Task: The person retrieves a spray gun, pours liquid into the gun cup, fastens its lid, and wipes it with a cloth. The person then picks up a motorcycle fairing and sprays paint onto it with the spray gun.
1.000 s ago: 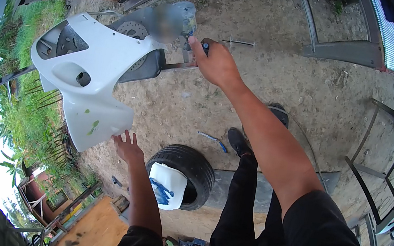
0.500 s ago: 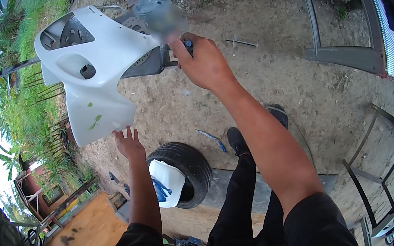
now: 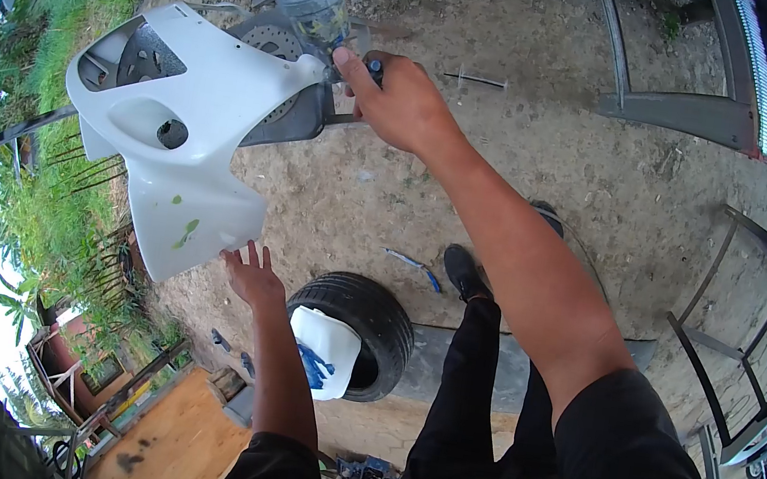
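A white motorcycle fairing (image 3: 211, 107) stands at left, with a round hole, a larger opening and green marks on its lower part. My right hand (image 3: 404, 95) is wrapped round the handle of a spray gun (image 3: 313, 6) with a clear, stained cup, held beside the fairing's upper right end. The gun's body is mostly hidden behind my fingers and the fairing. At the fairing's lower right edge is my left hand (image 3: 253, 278), fingers spread, fingertips at or touching the rim; contact is hard to tell.
Below, a black tyre (image 3: 399, 340) lies on the ground with a white, blue-stained container (image 3: 329, 345) on it. A blue-ended tool (image 3: 414, 268) lies near my shoe (image 3: 465, 273). Metal frames (image 3: 704, 334) stand at right; an orange-brown board (image 3: 170, 435) lies at lower left.
My right hand has shifted slightly up and right with the spray gun, whose cup now shows more sharply. My left hand and the fairing have hardly moved.
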Demonstrator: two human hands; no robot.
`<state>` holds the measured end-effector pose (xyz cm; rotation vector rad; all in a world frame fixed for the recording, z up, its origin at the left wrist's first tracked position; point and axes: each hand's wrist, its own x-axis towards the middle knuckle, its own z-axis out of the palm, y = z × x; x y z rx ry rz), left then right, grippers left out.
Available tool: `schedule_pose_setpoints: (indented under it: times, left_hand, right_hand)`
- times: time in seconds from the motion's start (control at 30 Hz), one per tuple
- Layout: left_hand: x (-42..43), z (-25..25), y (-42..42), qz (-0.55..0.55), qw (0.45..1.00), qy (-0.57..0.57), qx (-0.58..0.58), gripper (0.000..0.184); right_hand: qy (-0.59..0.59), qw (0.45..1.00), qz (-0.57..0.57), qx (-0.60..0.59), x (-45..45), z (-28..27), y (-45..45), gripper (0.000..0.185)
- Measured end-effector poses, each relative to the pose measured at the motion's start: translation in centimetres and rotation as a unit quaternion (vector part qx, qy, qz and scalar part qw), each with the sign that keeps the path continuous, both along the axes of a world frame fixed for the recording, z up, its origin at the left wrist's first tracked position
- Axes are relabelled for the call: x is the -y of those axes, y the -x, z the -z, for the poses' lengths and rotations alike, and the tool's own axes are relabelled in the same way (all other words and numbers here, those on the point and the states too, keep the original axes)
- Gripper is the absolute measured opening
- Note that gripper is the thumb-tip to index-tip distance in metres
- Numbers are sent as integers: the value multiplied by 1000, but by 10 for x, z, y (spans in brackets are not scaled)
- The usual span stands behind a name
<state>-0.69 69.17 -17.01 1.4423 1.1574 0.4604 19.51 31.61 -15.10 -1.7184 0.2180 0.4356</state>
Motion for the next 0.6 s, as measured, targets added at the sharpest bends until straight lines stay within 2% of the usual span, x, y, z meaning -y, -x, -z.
schedule_pose_setpoints:
  times: [0.1,0.2,0.3,0.4,0.5,0.6]
  left_hand:
    - [3,1,-1,-18,1000,-4,6,84]
    - [6,-1,-2,-20,1000,-3,8,86]
    - [8,-1,-2,-21,1000,-1,9,87]
    - [5,-1,-2,-22,1000,0,11,87]
    - [5,-1,-2,-21,1000,-1,11,88]
    - [1,2,0,-10,1000,1,9,88]
  right_hand:
    - [4,1000,4,-9,3,6,-2,84]
    - [15,999,40,32,-3,16,0,86]
    - [-16,999,20,23,-3,6,4,87]
    - [-105,994,-12,-8,3,-14,7,81]
    - [-118,993,-8,-13,1,-15,6,81]
    - [-65,998,-11,-8,6,-15,5,82]
